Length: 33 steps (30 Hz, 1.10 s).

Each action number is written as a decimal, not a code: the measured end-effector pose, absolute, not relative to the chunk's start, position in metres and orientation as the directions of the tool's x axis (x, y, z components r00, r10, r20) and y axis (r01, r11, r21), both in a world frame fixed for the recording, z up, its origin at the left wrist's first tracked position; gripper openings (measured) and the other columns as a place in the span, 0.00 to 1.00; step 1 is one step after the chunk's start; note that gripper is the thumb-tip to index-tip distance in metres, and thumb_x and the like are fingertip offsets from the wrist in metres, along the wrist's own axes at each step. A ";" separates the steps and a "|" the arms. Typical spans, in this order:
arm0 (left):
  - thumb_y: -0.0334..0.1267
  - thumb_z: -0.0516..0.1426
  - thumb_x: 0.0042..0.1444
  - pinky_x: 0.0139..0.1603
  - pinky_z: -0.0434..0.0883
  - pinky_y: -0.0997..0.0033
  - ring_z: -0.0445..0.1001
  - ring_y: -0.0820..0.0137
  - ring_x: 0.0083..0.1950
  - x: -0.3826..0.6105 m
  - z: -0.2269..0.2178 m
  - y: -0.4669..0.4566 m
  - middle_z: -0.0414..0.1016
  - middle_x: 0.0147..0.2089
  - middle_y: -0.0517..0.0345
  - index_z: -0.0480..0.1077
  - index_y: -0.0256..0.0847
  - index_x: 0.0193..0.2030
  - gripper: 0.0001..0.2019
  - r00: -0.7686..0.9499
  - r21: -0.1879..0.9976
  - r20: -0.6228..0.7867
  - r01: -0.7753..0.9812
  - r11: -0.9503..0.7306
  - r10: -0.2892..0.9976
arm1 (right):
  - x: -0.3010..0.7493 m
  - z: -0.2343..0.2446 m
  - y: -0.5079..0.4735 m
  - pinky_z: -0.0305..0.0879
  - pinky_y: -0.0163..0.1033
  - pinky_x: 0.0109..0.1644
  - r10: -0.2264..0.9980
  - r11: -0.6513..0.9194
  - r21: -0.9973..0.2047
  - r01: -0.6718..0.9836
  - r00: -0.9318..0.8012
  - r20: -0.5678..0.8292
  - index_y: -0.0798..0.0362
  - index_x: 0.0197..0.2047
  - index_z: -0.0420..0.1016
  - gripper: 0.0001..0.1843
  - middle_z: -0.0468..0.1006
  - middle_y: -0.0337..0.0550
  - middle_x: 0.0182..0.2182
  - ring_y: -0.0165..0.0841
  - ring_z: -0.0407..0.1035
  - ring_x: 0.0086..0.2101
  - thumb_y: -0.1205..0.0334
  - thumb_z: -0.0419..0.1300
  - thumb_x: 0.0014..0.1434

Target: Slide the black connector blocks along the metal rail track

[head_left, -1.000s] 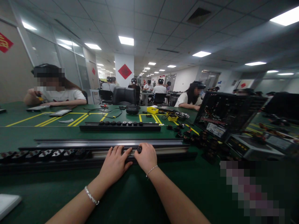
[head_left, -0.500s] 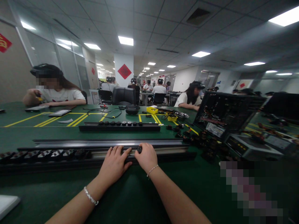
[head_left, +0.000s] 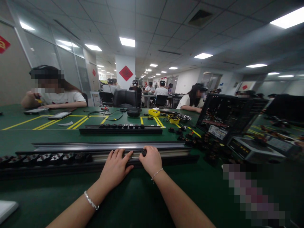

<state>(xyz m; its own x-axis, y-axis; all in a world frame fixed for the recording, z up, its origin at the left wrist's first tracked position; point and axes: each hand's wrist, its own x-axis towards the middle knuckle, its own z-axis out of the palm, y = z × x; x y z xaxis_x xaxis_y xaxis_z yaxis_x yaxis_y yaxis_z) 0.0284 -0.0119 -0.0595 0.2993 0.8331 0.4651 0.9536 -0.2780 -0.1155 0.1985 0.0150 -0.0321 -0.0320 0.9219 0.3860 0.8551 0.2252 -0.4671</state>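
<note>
A long black rail with a pale metal channel (head_left: 174, 153) lies across the green table in front of me. My left hand (head_left: 116, 166) rests on it, fingers spread over the channel. Just to its right, my right hand (head_left: 151, 160) pinches a small round black part (head_left: 144, 152) at the channel; whether it is seated there I cannot tell. A row of black plug-like modules with metal prongs (head_left: 56, 156) sits along the rail's left part. Directly behind lies another black rail with a shiny metal strip (head_left: 95, 146).
A shorter rail (head_left: 118, 130) carrying small modules lies farther back. To the right are a heap of black parts (head_left: 210, 147), an open computer case (head_left: 228, 115) and a grey metal box (head_left: 251, 150). Yellow trays (head_left: 154, 112) and cables stand behind. Co-workers sit across the table.
My right hand has shifted slightly to the right with the round black part in its fingers. My left hand stays spread on the rail. The whole view has drifted a little.
</note>
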 end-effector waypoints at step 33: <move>0.51 0.51 0.55 0.60 0.56 0.49 0.63 0.54 0.58 0.029 -0.055 -0.014 0.65 0.57 0.45 0.61 0.49 0.60 0.25 0.296 -0.094 0.445 0.954 -0.284 0.845 | 0.214 -0.032 0.018 0.58 0.37 0.49 0.927 0.210 -0.478 0.853 -0.020 0.373 0.53 0.38 0.73 0.10 0.76 0.45 0.39 0.36 0.66 0.43 0.63 0.55 0.51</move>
